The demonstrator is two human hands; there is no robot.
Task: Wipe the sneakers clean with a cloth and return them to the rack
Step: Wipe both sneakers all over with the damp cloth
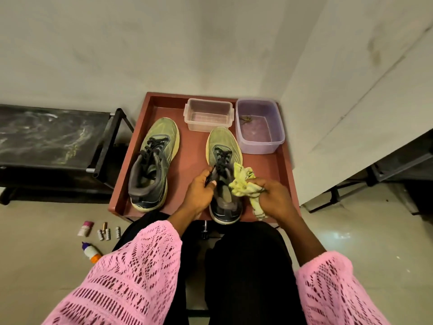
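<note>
Two yellow-green sneakers with grey heels and black laces stand on a red tray (283, 170). The left sneaker (154, 163) stands alone, toe pointing away. My left hand (199, 191) grips the right sneaker (222, 148) at its tongue and laces. My right hand (271, 198) holds a crumpled pale yellow cloth (243, 181) against that sneaker's right side. The black rack (54, 139) stands to the left of the tray, its top shelf dusty.
A clear plastic box (208, 114) and a purple tub (260, 125) holding water sit at the tray's far end. Small bottles and batteries (103, 233) lie on the floor at the left. White walls close the corner behind. My dark-trousered knees are below the tray.
</note>
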